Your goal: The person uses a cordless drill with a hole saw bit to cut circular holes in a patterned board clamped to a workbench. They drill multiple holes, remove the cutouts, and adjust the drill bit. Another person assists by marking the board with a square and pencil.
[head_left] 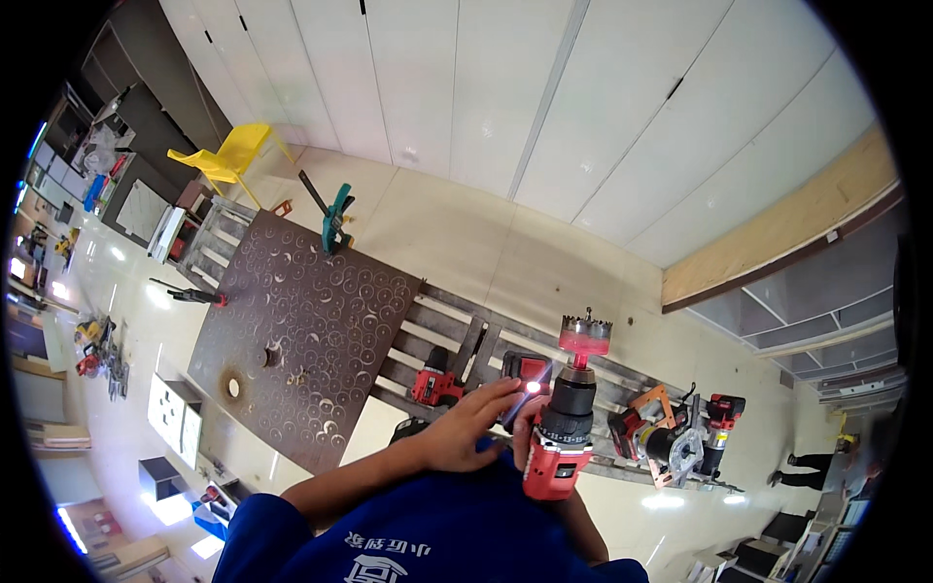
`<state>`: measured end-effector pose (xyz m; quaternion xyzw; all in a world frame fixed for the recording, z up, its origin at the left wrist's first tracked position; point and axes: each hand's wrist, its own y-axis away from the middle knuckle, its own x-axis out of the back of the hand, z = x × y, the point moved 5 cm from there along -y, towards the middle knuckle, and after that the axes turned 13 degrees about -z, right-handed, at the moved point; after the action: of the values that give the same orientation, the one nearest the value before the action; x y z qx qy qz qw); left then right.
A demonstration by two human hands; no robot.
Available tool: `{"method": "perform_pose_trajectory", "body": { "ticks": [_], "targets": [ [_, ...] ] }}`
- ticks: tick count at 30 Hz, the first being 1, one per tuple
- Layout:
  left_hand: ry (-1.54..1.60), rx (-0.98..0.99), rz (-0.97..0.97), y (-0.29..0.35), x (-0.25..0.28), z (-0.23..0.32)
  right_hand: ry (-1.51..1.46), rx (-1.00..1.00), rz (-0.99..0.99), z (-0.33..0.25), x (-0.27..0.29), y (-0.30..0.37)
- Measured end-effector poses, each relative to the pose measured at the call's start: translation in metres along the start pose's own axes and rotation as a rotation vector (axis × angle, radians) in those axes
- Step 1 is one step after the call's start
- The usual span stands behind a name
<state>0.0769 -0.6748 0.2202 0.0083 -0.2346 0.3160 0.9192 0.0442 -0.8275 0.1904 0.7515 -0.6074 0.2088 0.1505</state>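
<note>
My right hand [524, 433] is wrapped round the grip of a red and black cordless drill [562, 442], partly hidden behind its body. A red hole saw [586, 335] with a toothed rim sits in the chuck, pointing away from me. A small lamp shines on the drill's foot. My left hand [466, 428] reaches across with its fingers stretched out, against or close beside that foot; the exact contact is unclear. To the left lies a dark brown board [301, 321] covered with ring marks, with two round openings near its lower left part.
The board rests on a slatted bench [413, 335]. A green clamp [335, 222] grips its far edge, a black and red clamp [194, 294] its left edge. Another red drill [437, 379] and several power tools [675, 442] lie along the bench. A yellow chair [233, 155] stands behind.
</note>
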Motion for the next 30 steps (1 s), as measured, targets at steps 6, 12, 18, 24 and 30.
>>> {"method": "perform_pose_trajectory", "body": {
  "ticks": [6, 12, 18, 24, 30],
  "targets": [
    [0.011, -0.133, 0.165, 0.000, 0.030, -0.014, 0.057, 0.286, -0.072, -0.068, -0.027, -0.040],
    [0.634, -0.043, 0.089, 0.039, 0.018, -0.061, 0.199, 0.387, -0.103, -0.134, -0.035, -0.061],
    [0.293, 0.030, -0.059, 0.086, 0.062, -0.064, 0.059, 0.310, -0.362, -0.164, -0.044, -0.042],
    [0.410, -0.139, -0.038, 0.112, 0.071, -0.045, -0.115, 0.366, -0.105, -0.158, -0.046, -0.021],
    [0.464, 0.105, -0.156, 0.102, 0.023, -0.049, -0.067, 0.397, 0.182, -0.145, -0.021, 0.005]
  ]
}}
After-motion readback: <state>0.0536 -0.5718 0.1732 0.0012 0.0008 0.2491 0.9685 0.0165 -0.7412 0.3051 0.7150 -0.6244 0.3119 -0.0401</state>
